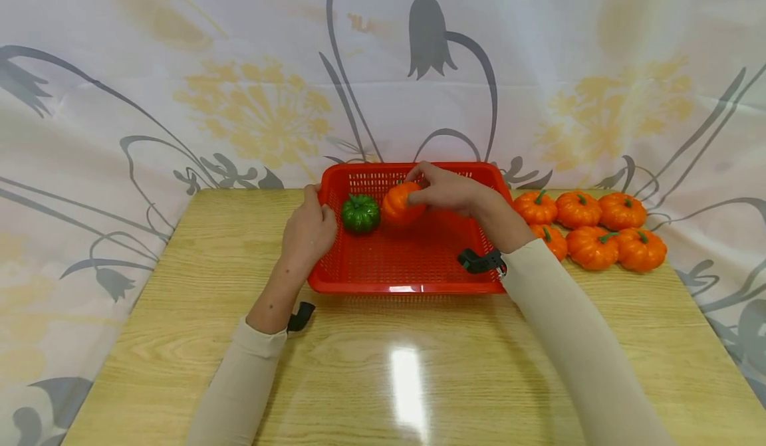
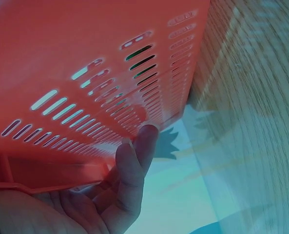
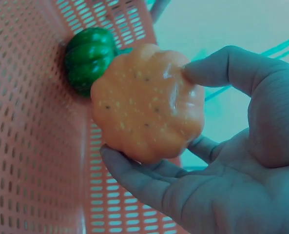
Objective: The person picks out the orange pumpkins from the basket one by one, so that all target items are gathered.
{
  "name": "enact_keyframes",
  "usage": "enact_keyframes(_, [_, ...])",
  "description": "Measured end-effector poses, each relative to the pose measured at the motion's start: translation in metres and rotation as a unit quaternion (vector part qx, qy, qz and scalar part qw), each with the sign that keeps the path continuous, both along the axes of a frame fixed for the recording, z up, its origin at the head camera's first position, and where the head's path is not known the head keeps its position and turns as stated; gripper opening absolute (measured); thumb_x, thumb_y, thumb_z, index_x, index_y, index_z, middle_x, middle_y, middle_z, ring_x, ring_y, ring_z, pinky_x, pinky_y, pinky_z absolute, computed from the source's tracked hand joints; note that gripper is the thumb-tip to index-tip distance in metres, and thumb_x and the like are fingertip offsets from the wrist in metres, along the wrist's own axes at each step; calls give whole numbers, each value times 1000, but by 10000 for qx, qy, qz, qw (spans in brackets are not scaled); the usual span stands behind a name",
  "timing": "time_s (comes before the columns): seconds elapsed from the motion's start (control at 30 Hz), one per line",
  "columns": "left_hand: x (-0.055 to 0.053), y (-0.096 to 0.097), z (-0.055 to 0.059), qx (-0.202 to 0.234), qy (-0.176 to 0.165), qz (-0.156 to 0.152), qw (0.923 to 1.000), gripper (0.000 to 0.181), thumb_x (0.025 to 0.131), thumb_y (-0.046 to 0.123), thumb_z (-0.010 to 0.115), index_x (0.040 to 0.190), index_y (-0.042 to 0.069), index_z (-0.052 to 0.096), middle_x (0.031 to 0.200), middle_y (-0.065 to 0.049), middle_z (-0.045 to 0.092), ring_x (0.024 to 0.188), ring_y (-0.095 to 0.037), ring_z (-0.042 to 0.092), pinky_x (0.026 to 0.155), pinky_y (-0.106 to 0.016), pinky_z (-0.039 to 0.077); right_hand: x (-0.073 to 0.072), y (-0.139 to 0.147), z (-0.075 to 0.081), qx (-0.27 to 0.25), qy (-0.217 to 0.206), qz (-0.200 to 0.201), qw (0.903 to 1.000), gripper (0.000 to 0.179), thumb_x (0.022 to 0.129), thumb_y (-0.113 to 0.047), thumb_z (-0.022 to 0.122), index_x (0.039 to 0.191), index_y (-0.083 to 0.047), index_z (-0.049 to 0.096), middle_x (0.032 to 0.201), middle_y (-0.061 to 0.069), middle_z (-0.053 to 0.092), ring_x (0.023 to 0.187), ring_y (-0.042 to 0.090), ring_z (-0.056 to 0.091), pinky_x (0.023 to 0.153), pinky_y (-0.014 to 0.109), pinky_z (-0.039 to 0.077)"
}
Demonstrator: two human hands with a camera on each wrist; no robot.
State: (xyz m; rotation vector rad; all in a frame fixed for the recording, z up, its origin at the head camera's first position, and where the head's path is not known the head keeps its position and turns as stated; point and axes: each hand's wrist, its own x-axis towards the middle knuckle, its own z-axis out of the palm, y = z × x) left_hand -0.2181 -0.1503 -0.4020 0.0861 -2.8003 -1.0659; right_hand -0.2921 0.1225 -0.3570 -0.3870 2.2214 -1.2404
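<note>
A red slotted plastic basket (image 1: 419, 260) stands on the wooden table. My left hand (image 1: 309, 230) grips its left rim; in the left wrist view the fingers (image 2: 129, 175) curl under the rim, against the outer wall. With thumb and fingers spread around it, my right hand (image 1: 449, 190) holds a small orange pumpkin (image 1: 399, 203) inside the basket. The right wrist view shows the speckled underside of that pumpkin (image 3: 146, 105), tilted toward the camera. Just left of it, a green pumpkin (image 1: 360, 214) sits in the basket's left part.
Several orange pumpkins (image 1: 592, 246) stand in two rows on the table right of the basket, one partly hidden by the right forearm. A flower-patterned cloth (image 1: 239, 100) hangs behind the table (image 1: 359, 366). Each wrist wears a black strap mount (image 1: 479, 261).
</note>
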Motion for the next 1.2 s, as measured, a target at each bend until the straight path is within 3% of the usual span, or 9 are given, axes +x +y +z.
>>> enact_keyframes(0.23, [1,1,-2,113,-117,8,9999,52,107,18,42,157,3,39,90,-24,70,70,-36,67,63,-48,57,21,-2,14,52,496,-146,9987,55,96,-16,67,142,-4,39,138,19,48,121,33,50,104,44,50])
enact_keyframes(0.53, [0,1,-3,75,-97,-2,9999,52,107,18,41,156,2,39,93,-25,70,71,-36,68,64,-48,57,67,4,26,179,1321,-337,9905,59,95,-20,73,142,-8,40,143,15,49,120,32,57,100,44,54])
enact_keyframes(0.73, [0,0,-3,22,-147,38,9999,53,106,19,40,157,2,38,91,-23,69,72,-36,67,64,-47,57,93,10,24,65,1682,-579,9840,60,93,-19,75,142,-11,40,142,11,49,121,32,56,100,45,54])
enact_keyframes(0.9, [1,0,-2,-10,-158,50,9999,53,106,19,41,157,3,38,93,-23,70,74,-36,67,65,-48,56,111,18,18,-318,1969,-726,9772,61,92,-14,76,143,-7,43,145,10,48,123,33,57,99,46,56])
enact_keyframes(1.2, [1,1,0,4,-165,30,9999,53,107,20,41,157,3,38,100,-26,71,78,-38,68,68,-50,57,136,32,1,-729,2670,-1044,9553,60,89,-9,77,139,-5,45,144,10,47,124,31,55,111,54,48])
